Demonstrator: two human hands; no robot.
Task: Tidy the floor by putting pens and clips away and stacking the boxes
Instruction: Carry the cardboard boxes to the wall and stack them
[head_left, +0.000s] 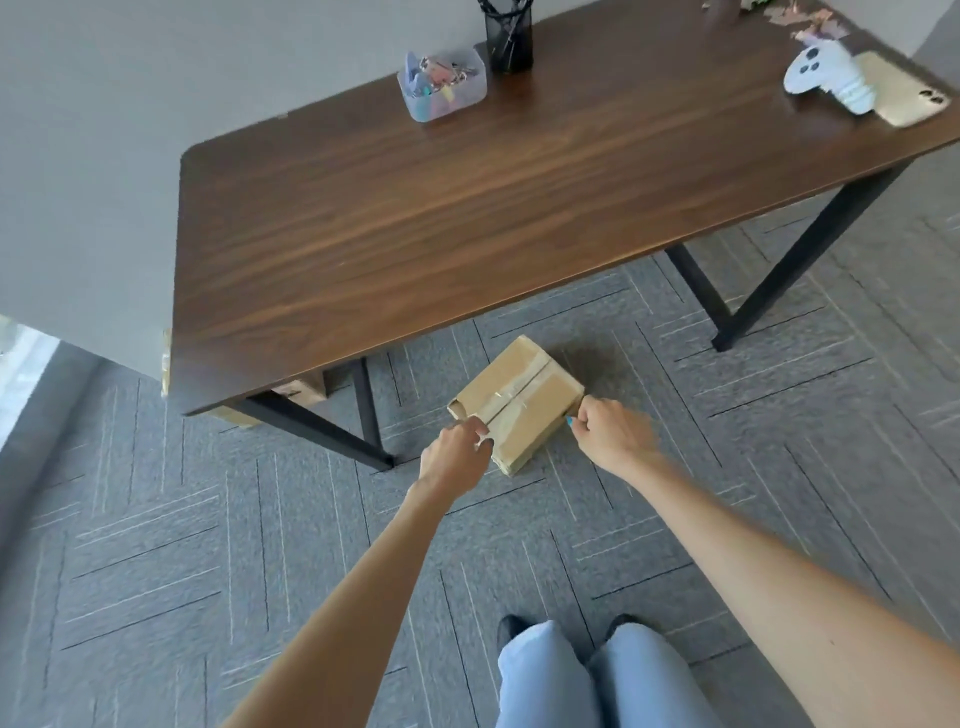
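Note:
A taped brown cardboard box (519, 397) lies on the grey carpet just in front of the table. My left hand (454, 457) grips its near-left edge. My right hand (613, 434) is closed at the box's right corner, with a small blue item showing between its fingers. Another cardboard box (298, 395) sits under the table's left end, mostly hidden by the tabletop. On the table stand a clear tub of clips (441, 85) and a black mesh pen holder (509, 39).
The dark wooden table (467, 208) has black metal legs (371, 415) close to my left hand. A white ghost-shaped toy (826, 78) and a gold phone (904, 96) lie at its far right. A grey wall stands on the left. My legs are below.

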